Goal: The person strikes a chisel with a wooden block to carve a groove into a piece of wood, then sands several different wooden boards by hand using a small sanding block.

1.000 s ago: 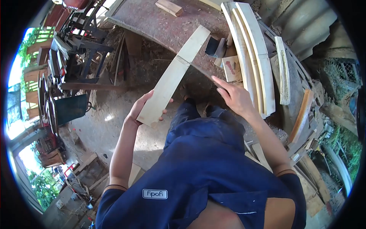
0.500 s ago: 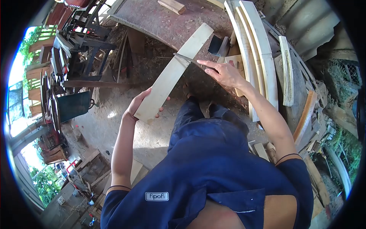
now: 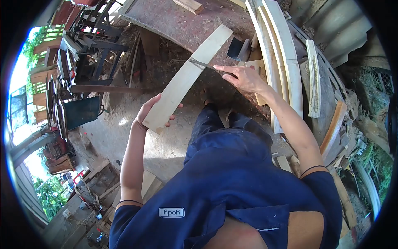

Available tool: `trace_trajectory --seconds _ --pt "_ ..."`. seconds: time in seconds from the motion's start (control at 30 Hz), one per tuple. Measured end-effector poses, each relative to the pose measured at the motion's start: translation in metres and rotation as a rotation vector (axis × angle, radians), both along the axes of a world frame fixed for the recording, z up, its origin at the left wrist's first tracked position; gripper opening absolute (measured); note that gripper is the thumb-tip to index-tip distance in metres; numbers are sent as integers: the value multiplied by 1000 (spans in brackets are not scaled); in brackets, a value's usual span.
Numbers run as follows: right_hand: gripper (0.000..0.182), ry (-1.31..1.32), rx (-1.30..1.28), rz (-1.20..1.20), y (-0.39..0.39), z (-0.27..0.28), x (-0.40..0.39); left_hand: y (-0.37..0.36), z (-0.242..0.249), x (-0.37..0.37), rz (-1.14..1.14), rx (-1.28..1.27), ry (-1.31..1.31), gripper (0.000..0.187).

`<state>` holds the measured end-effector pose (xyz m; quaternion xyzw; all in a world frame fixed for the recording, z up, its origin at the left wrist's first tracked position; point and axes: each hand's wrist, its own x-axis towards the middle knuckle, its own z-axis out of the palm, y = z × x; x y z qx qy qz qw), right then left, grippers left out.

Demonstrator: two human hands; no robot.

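Note:
A pale, slightly curved wooden board [image 3: 176, 89] slants away from me, its far end over the reddish workbench [image 3: 178, 25]. My left hand [image 3: 154, 112] grips the near end, thumb along one edge and fingertips showing at the other. Across the board's face, near its middle, lies a slim dark metal tool [image 3: 200, 63], blade-like or file-like in shape. My right hand [image 3: 244, 78] is closed on its grip, forefinger stretched along it toward the board. The hand hides most of the grip.
Several curved pale boards [image 3: 288, 62] stand at the right of the bench. A small wood block [image 3: 188, 6] lies on the bench top, and a dark curved piece [image 3: 235, 48] sits close to my right hand. Machinery [image 3: 99, 45] and a green panel [image 3: 81, 113] occupy the left.
The metal tool has shifted slightly on the board's face, its tip a little nearer to me. Both hands keep their hold, and the board's near end has moved slightly left.

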<state>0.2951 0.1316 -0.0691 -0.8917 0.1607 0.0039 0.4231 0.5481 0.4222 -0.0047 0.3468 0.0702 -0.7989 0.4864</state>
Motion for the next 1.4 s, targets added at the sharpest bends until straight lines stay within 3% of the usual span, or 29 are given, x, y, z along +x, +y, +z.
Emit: trace_trajectory --seconds 0.17,0.23,0.27,0.3,0.33,0.4,0.5,0.6,0.83,0.9,0.93,1.03,1.1,1.13,1.23,1.27,1.33,1.4 --pt "43 20 -94 64 -7 21 -32 -1 -2 -5 13 8 -14 62" --pt "39 543 -201 350 -12 59 -51 1 -3 -7 16 -7 -61 61" --pt "39 545 -199 354 -6 41 -73 2 0 -8 19 -5 -59 61" --pt "41 387 -199 252 -2 6 -103 -1 5 -7 -7 20 -86 60" --pt "42 225 -215 163 -7 10 -103 -6 6 -6 -17 31 -117 60" --pt "40 331 -171 94 -14 12 -101 3 4 -10 -31 7 -142 60" --pt "42 168 -84 -127 -12 26 -65 -4 3 -9 -19 8 -72 63" --pt "46 50 -136 -129 4 13 -36 -10 13 -15 5 23 -58 63" --pt "46 106 -137 -157 31 20 -17 -20 29 -31 28 22 -50 61" --pt "45 -128 -191 -204 33 17 -23 -22 31 -39 34 34 -89 60" --pt "45 -126 -194 -206 36 15 -29 -22 32 -42 31 32 -87 60" --pt "44 -67 -138 -164 32 16 -65 -22 29 -43 104 20 -29 60" --pt "44 359 -261 29 23 30 -96 -13 19 -42 47 0 -72 63" --pt "44 358 -258 26 30 24 -110 -12 22 -41 45 2 -72 63" --pt "41 117 -113 -257 33 10 -119 -15 23 -46 42 -1 -65 62" --pt "41 122 -105 -260 40 16 -106 -13 23 -48 68 5 -27 62" --pt "42 -158 20 -308 45 28 -73 -20 26 -46 76 1 -2 61" --pt "43 -186 16 -296 51 14 -53 -22 29 -48 71 -8 -4 61"
